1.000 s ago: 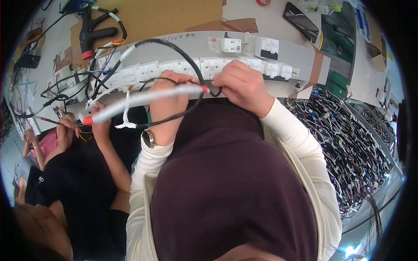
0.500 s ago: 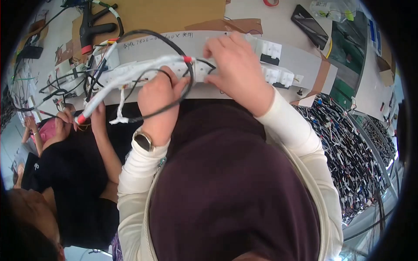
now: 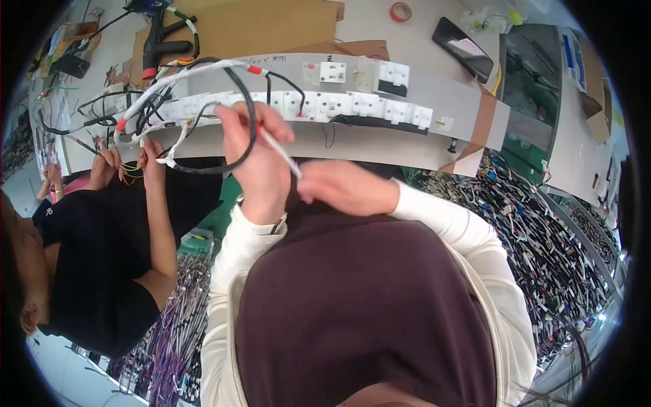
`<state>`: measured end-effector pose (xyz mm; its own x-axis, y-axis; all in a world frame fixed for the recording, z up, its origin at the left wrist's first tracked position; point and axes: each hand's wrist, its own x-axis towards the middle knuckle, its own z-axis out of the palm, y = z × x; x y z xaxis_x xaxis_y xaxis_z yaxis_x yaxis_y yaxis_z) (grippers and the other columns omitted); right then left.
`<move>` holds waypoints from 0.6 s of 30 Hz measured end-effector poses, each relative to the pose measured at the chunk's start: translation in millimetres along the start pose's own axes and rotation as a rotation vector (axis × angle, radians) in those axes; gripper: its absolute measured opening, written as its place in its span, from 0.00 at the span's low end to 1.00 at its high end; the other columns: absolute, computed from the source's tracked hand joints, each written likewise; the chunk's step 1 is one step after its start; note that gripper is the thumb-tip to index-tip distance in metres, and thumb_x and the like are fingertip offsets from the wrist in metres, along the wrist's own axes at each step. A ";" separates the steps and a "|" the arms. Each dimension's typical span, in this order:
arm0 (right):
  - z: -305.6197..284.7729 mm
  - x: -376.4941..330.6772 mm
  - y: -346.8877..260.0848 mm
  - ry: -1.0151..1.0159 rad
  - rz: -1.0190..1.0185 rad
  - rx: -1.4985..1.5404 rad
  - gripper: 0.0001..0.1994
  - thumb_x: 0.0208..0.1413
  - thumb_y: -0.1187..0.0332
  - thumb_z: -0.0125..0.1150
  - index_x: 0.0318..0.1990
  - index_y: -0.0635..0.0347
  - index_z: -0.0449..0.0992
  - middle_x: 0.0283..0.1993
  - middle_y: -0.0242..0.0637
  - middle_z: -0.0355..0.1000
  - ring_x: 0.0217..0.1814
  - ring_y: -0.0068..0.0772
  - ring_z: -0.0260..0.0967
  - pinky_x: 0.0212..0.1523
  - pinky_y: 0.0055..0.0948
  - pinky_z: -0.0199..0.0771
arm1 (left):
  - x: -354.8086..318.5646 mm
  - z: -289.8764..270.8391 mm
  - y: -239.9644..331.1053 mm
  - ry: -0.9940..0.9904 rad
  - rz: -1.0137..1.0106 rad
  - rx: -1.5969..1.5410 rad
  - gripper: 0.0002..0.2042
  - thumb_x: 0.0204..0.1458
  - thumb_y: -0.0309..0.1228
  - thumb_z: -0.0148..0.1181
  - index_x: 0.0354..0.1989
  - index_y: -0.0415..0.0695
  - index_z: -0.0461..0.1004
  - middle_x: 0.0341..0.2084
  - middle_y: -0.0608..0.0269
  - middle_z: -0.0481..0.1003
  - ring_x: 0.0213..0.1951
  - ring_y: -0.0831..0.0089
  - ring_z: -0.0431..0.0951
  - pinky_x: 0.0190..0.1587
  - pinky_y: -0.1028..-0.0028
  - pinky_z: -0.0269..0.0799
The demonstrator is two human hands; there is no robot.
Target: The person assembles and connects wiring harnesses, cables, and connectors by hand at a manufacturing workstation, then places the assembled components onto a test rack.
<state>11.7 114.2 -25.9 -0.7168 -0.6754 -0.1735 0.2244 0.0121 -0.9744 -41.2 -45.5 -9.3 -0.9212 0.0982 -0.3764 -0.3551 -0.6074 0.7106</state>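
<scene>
Nearer the person than the white block row (image 3: 313, 105), the right hand (image 3: 347, 187) pinches a thin white strip (image 3: 281, 153); the left hand's (image 3: 258, 156) grip I cannot tell. The black cable (image 3: 207, 170) looped across it could snag if jerked.

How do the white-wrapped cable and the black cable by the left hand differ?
The white-wrapped cable carries red bands; the black cable shows none. The white-wrapped cable makes a shallow arch; the black cable loops tighter, crossing in front of the left hand. Both are curved.
</scene>
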 end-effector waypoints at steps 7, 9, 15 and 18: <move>-83.5 11.3 -71.5 0.631 -0.210 -0.344 0.14 0.69 0.65 0.47 0.37 0.65 0.77 0.27 0.31 0.66 0.31 0.24 0.65 0.32 0.27 0.67 | -30.8 22.5 -15.4 -0.540 -0.179 0.660 0.14 0.70 0.35 0.43 0.41 0.37 0.72 0.38 0.60 0.73 0.39 0.75 0.74 0.47 0.74 0.69; -91.5 13.8 -76.7 0.529 -0.069 0.099 0.15 0.70 0.63 0.48 0.42 0.64 0.79 0.29 0.27 0.67 0.32 0.22 0.65 0.35 0.26 0.69 | -20.5 34.2 -15.0 -0.543 -0.097 0.569 0.16 0.70 0.35 0.44 0.35 0.37 0.72 0.30 0.63 0.72 0.28 0.78 0.71 0.39 0.77 0.68; -77.6 -18.0 -38.2 0.334 0.008 -0.060 0.11 0.65 0.67 0.58 0.41 0.67 0.80 0.34 0.30 0.72 0.37 0.18 0.68 0.40 0.22 0.71 | 39.1 60.6 -2.8 -0.381 0.042 -0.068 0.18 0.71 0.38 0.42 0.34 0.37 0.70 0.29 0.67 0.68 0.35 0.76 0.72 0.40 0.74 0.69; -80.4 -16.1 -38.6 0.317 0.038 -0.025 0.09 0.62 0.70 0.62 0.39 0.69 0.80 0.34 0.31 0.73 0.36 0.18 0.70 0.38 0.22 0.71 | 45.6 61.3 -7.2 -0.372 0.000 -0.121 0.19 0.71 0.39 0.41 0.39 0.35 0.72 0.33 0.67 0.71 0.41 0.75 0.73 0.45 0.73 0.70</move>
<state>-38.5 183.9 3.0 -0.8793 -0.4103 -0.2419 0.2417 0.0533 -0.9689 -90.4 11.7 4.8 -0.9238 0.3639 -0.1191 -0.3541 -0.6938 0.6272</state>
